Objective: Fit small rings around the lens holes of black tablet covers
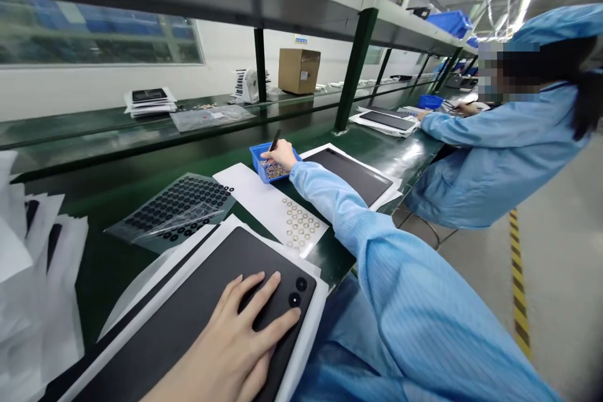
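My left hand point(249, 326) lies with fingers spread on a dark tablet back cover point(202, 289), near its two round camera openings point(298, 292). White sheets of paper lie under the cover. My right hand point(282, 156) is closed on slim black tweezers point(275, 140) over a blue plastic tray point(257, 163). Small ring-like parts point(274, 169) fill the tray; the tweezers' tips cannot be made out clearly among them. Beside the tray, a white sheet point(249, 191) carries rows of pale rings point(300, 223). A clear film with black round stickers point(183, 201) lies to its left.
Another dark tablet cover point(351, 173) rests on paper to the right of the tray. Stacked white sleeves point(42, 276) stand at the left edge. A green post point(357, 69) supports the overhead shelf. A co-worker in blue point(499, 144) sits farther along the bench.
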Action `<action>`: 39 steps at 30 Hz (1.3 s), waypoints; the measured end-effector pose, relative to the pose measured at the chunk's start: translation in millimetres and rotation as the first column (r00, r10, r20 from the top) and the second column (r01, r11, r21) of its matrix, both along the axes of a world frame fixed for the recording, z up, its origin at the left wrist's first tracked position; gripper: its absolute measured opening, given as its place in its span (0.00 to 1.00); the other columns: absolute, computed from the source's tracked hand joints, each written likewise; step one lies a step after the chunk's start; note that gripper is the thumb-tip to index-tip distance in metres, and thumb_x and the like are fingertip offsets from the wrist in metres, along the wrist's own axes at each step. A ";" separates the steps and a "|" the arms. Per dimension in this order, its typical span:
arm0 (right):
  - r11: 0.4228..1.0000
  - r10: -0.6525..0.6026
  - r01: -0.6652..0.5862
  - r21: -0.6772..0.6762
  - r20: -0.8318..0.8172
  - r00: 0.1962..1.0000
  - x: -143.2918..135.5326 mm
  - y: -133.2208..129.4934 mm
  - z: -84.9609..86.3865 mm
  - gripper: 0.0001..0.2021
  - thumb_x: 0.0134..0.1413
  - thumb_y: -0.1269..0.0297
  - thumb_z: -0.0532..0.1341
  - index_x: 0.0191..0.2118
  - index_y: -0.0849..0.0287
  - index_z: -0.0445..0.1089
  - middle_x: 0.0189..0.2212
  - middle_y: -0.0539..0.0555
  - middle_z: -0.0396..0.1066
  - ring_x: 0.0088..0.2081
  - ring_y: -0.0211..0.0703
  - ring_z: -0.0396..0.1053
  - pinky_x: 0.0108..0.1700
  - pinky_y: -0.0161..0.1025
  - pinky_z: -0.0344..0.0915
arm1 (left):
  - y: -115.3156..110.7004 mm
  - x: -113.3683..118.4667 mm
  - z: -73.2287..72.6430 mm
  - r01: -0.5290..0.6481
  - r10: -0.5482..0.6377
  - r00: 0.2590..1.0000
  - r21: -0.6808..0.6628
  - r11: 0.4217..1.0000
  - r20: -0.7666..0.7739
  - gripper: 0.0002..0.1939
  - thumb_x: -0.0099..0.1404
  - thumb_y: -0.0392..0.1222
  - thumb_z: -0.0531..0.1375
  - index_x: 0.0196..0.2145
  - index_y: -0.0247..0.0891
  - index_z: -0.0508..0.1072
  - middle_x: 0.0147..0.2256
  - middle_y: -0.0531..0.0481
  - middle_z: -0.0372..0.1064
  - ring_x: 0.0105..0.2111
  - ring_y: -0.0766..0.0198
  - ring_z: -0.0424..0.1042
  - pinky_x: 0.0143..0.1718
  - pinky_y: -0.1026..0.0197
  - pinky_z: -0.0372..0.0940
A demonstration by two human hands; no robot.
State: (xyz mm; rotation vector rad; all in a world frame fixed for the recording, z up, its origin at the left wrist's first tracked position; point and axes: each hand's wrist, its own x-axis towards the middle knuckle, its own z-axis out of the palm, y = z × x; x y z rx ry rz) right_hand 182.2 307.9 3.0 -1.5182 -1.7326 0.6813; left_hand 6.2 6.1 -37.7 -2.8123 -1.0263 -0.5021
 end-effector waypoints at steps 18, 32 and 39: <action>0.996 0.077 -0.082 0.022 0.163 0.984 8.0 -28.5 43.7 0.11 0.62 0.61 0.61 0.39 0.68 0.71 0.31 0.55 0.72 0.32 0.40 0.71 0.37 0.39 0.71 | 7.9 -8.2 -7.9 0.063 -0.062 0.997 0.031 0.997 -0.034 0.32 0.57 0.26 0.53 0.57 0.51 0.67 0.61 0.45 0.59 0.57 0.48 0.61 0.54 0.41 0.64; 0.939 0.343 -0.326 -0.110 0.233 0.910 57.7 -245.2 -4.4 0.15 0.56 0.57 0.56 0.22 0.58 0.63 0.19 0.49 0.66 0.23 0.38 0.63 0.26 0.34 0.55 | 70.3 -43.9 28.9 -0.433 0.498 0.853 -0.320 0.842 0.157 0.18 0.64 0.47 0.52 0.46 0.32 0.68 0.41 0.39 0.67 0.42 0.48 0.64 0.46 0.44 0.63; 0.933 0.328 -0.306 -0.186 0.096 0.940 52.8 -261.3 -23.7 0.16 0.54 0.53 0.56 0.22 0.57 0.58 0.19 0.48 0.62 0.24 0.38 0.58 0.28 0.35 0.52 | 78.9 -54.0 38.9 -0.395 0.531 0.837 -0.523 0.756 0.136 0.16 0.60 0.54 0.50 0.22 0.42 0.57 0.20 0.56 0.55 0.22 0.63 0.59 0.25 0.62 0.55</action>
